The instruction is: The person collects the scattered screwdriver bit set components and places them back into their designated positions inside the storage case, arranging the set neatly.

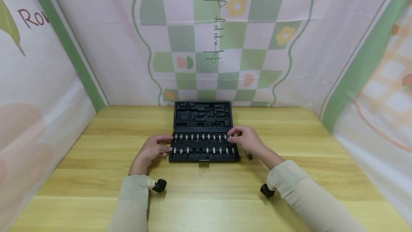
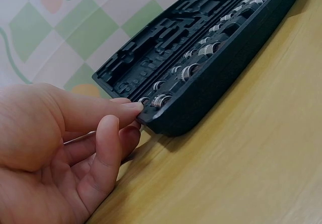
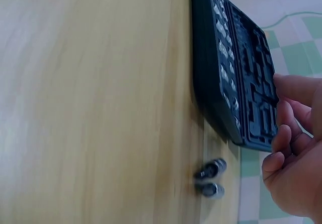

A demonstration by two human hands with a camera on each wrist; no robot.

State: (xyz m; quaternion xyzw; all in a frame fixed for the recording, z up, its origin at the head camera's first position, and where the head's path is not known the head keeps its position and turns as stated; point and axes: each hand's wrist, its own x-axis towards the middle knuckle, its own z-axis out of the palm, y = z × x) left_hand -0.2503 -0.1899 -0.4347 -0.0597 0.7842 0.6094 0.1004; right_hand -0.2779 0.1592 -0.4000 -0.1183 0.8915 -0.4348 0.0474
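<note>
An open black socket-set case [image 1: 190,159] lies on the table, its moulded lid [image 1: 202,114] tipped back. Silver bit sockets [image 1: 214,151] stand in two rows, with two bare slots in the front row. My left hand [image 1: 152,151] is at the case's left end; its thumb and fingertips [image 2: 132,109] touch the edge there. At the right end of the back row is my right hand [image 1: 246,139], thumb and index finger close about the last bit socket; I cannot tell whether they pinch it. In the right wrist view, this hand [image 3: 297,148] has its other fingers curled.
Two loose bit sockets [image 3: 211,169] lie on the wooden table [image 1: 206,196] just right of the case. A checkered cloth [image 1: 209,38] hangs behind the table, with more printed cloth at both sides. A black wrist camera [image 1: 159,185] sits at the left sleeve.
</note>
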